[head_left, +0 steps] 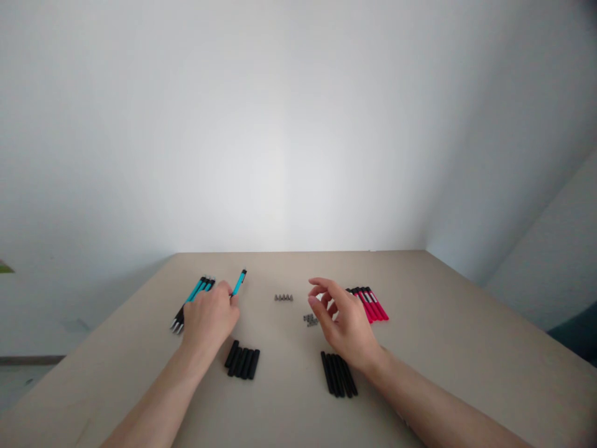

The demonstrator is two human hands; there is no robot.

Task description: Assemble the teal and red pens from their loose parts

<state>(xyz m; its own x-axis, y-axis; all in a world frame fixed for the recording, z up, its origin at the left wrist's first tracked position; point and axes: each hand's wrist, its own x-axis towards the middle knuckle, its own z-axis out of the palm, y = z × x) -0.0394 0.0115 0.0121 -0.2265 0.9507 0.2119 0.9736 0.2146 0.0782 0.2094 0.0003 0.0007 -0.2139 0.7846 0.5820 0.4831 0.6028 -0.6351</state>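
My left hand (211,312) is closed around a blue and black pen (239,282); its clip end sticks up past my fingers and its lower part is hidden. Just left of that hand lies a row of several finished blue pens (194,290) with silver tips, partly covered by it. My right hand (344,317) hovers with fingers curled but apart, and nothing shows between them. Beneath its fingertips is a small cluster of grey metal parts (310,320). Behind it lie several pink barrels (375,303) with black ends, partly hidden by the hand.
Several small metal cones (283,298) stand in a line at mid-table. Short black tubes (242,362) lie front left, and longer thin black rods (339,375) front right, near my right wrist. The beige table (289,410) meets a white wall (289,124) at the back.
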